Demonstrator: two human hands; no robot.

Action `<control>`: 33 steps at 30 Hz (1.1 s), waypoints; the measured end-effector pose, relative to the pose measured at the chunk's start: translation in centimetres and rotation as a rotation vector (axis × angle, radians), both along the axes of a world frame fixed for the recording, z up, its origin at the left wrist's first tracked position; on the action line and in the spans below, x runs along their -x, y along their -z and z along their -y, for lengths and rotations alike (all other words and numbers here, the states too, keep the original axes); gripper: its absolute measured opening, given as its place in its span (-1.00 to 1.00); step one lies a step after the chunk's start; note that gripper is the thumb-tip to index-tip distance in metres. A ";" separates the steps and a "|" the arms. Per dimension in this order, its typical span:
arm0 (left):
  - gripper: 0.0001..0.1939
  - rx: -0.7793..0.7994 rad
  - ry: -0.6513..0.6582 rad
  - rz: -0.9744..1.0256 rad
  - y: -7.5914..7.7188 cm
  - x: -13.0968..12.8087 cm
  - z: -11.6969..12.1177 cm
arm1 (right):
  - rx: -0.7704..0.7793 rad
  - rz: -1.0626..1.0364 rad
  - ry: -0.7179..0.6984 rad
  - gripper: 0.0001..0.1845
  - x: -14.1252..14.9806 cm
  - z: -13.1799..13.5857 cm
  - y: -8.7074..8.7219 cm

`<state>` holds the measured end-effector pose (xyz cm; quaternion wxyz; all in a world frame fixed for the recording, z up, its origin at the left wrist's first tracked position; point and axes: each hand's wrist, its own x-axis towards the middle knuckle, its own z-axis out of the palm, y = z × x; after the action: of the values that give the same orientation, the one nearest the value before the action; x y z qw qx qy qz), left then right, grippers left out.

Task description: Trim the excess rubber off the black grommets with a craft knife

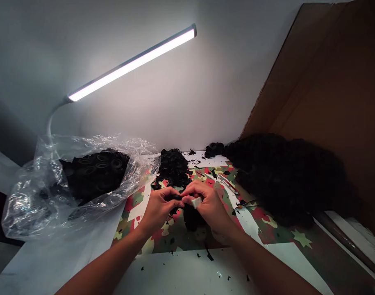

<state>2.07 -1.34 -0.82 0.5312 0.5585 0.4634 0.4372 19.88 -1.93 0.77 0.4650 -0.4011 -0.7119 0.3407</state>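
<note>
Pinching a small, black, rubbery-looking piece (176, 197) by its ends, left hand (159, 206) and right hand (209, 201) meet short of the desk's (175, 272) back edge; likely light, bendy.

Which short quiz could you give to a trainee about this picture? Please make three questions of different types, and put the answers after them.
1. True or false: the lamp is switched off.
2. Fill in the colour: the left hand and the right hand come together at a small ____ piece.
3. Where does the bag lie, seen from the person?
A) To the right of both hands
B) To the left of both hands
C) Between the hands

Key:
1. False; the lamp is lit.
2. black
3. B
</note>
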 end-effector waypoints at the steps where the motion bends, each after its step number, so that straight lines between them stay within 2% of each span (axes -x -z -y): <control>1: -0.90 0.001 0.005 -0.021 0.0 -0.1 0.1 | -0.020 0.023 0.018 -0.87 0.2 0.2 0.1; 5: -0.96 -0.069 0.030 -0.095 -0.4 -0.6 0.5 | -0.099 0.143 0.106 -0.80 0.9 0.6 0.3; 9: -0.94 -0.099 0.039 -0.058 -0.9 -0.7 0.8 | 0.042 0.108 0.214 -0.84 0.4 -0.5 1.0; 12: -0.92 -0.034 0.075 0.078 -1.1 -0.5 0.8 | 0.116 0.064 0.340 -0.79 -1.3 -2.2 1.6; 15: -0.90 0.013 0.069 0.252 -1.0 -0.3 0.4 | 0.099 0.077 0.356 -0.66 -2.7 -3.2 1.6; 17: -0.81 0.019 0.047 0.360 -0.7 -0.2 0.0 | 0.073 0.083 0.355 -0.66 -2.8 -3.1 1.3; 20: -0.68 0.043 0.023 0.479 -0.3 -0.2 -0.4 | 0.098 0.035 0.293 -0.68 -2.1 -2.2 0.6; 24: -0.63 0.058 0.007 0.504 0.1 -0.1 -0.6 | 0.220 -0.046 0.062 -0.51 -0.8 -0.7 0.1; 28: -0.66 0.018 0.012 0.474 0.6 0.0 -0.7 | 0.260 -0.072 -0.002 -0.63 -0.1 0.3 -0.1; 33: -0.66 0.005 0.050 0.494 0.7 0.1 -0.7 | 0.210 -0.108 -0.032 -0.76 0.1 0.7 -0.6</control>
<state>2.01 -0.61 -1.51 0.6403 0.4446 0.3067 0.5462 19.79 -2.66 1.36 0.4526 -0.4173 -0.6526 0.4418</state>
